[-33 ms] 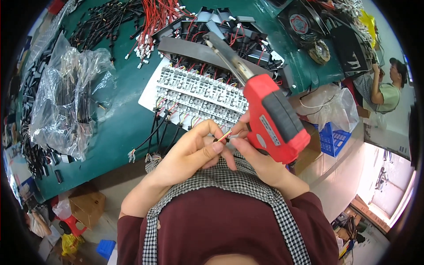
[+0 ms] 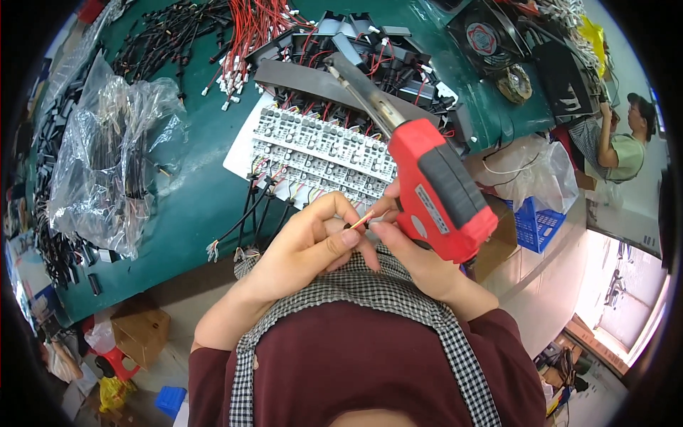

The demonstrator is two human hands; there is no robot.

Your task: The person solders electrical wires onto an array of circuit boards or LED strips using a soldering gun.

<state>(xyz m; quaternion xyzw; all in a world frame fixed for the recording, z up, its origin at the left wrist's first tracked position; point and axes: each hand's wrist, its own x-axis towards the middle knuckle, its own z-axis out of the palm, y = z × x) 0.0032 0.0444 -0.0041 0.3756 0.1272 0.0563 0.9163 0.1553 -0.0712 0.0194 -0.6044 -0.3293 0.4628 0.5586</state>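
Note:
A red soldering gun with a black grip panel and a long metal tip rests in my right hand, its tip pointing up and left over the circuit boards. That hand's thumb and fingertip also meet near the end of a thin cable. My left hand pinches the cable's thin coloured wires between thumb and forefinger, close in front of the apron. Just beyond the hands lies a panel of white circuit boards, with black cables joined along its near left edge.
Black housings with red wires pile up behind the boards. A clear plastic bag of cables lies on the green table at left. A fan stands at the far right, a blue crate below. Another person sits at right.
The soldering gun has shifted very slightly left in my right hand. The thin wires between my fingers have turned a little; my left hand stays in place.

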